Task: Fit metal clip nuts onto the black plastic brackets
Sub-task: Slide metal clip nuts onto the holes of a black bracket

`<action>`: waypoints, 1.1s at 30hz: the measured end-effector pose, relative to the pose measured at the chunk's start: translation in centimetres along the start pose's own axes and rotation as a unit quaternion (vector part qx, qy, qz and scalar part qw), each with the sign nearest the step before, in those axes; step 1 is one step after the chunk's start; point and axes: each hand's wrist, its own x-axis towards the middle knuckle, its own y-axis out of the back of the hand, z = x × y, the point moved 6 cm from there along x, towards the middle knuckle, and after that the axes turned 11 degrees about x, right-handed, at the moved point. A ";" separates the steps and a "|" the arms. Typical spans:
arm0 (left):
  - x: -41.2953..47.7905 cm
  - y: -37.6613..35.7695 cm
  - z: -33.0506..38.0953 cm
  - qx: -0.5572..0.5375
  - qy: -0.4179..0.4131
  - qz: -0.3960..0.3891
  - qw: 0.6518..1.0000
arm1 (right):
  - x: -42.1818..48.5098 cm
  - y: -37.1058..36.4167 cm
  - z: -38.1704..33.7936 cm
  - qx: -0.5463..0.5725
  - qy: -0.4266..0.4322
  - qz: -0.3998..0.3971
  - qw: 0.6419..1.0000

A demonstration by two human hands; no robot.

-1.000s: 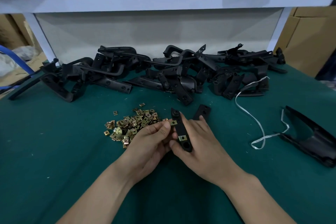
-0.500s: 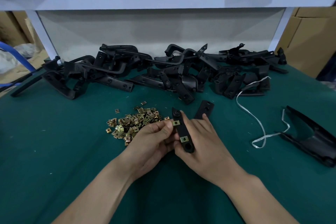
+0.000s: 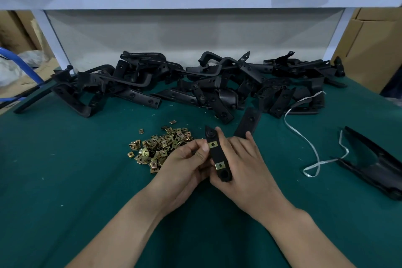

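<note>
At green bench (image 3: 87, 169), right hand (image 3: 243, 172) gripped bracket (image 3: 216, 155) steady while left hand (image 3: 185, 167) pinched upper clip nut (image 3: 213, 144), apparently seating it.

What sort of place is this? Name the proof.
Probably a factory assembly bench: a green-topped worktable, a heap of black plastic brackets and a loose pile of brass-coloured metal clip nuts.

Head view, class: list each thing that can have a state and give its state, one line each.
held bracket: off the table, held in both hands, two clip nuts on it.
upper clip nut: on the held bracket, left thumb against it.
lower clip nut: on the held bracket.
left hand: pinches the held bracket.
right hand: grips the held bracket.
loose clip nuts: heaped on the green mat.
bracket pile: heaped further back.
</note>
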 end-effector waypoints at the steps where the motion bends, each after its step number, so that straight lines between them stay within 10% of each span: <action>1: 0.0 0.0 0.0 -0.003 -0.009 -0.001 1.000 | 0.1 0.1 0.0 -0.022 0.002 0.011 1.000; 33: 0.2 0.4 0.0 -0.028 0.014 -0.001 1.000 | 0.4 0.2 0.2 -0.034 0.001 0.054 0.998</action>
